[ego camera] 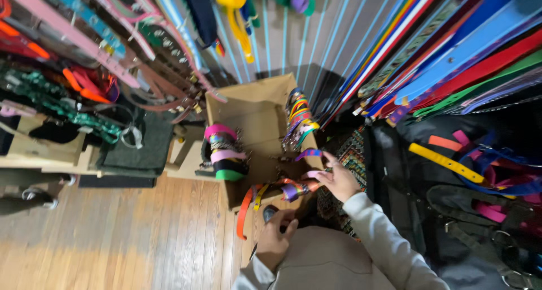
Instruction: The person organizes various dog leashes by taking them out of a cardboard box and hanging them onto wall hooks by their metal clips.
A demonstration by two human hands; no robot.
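Note:
My right hand is closed on a bunch of colourful collars at the front edge of an open cardboard box. An orange strap dangles from that bunch over the box's front. Closer to my body, my left hand grips a small dark object; what it is I cannot tell. Pink, black and green collars ring the box's left wall, and striped ones hang on its right wall.
Long leashes and straps in many colours hang overhead on both sides. A wooden shelf with a grey mat stands at left. Dark bags with more straps lie at right. Wooden floorboards run below.

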